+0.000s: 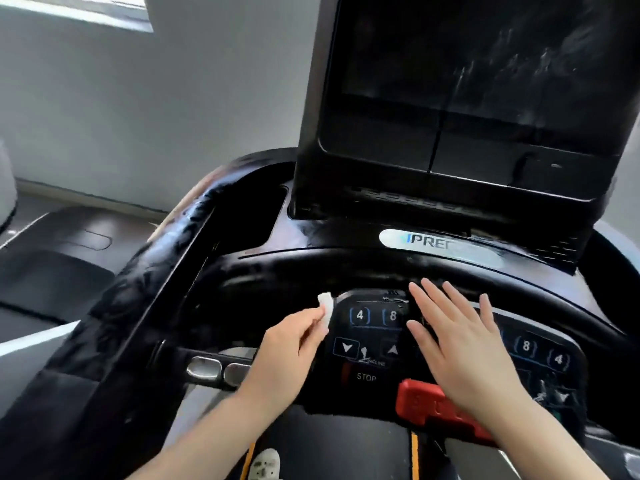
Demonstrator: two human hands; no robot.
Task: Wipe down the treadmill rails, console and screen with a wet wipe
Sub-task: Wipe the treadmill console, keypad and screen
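2 hands are over the console (pixel 277 271): my left hand (pixel 291 351) pinches the wipe (pixel 325 308) between thumb and fingertips, just left of the keypad, and my right hand (pixel 460 344) is flat, fingers straight and spread, holding nothing, over the middle of the panel. Whether its palm touches the panel I cannot tell.

Judging by the surfaces, the job looks well along. The screen (pixel 485 64) carries wet streaks on its right side, so I take it as wiped, or at least begun. The left rail (pixel 166 258) shines with smeary patches, which reads as damp to me. The console rim has the same sheen. The button panel is where I am now; I cannot say how much of it is done. The right rail is mostly out of view, so it may remain.

Count: 1 wipe, folded small. 1 screen. 1 left rail in view. 2 keypads, each showing a 4 and an 8. 1 red stop key (pixel 429 403) under my right wrist. 2 metal grip sensors (pixel 218 370) by my left forearm. 1 STOP label.
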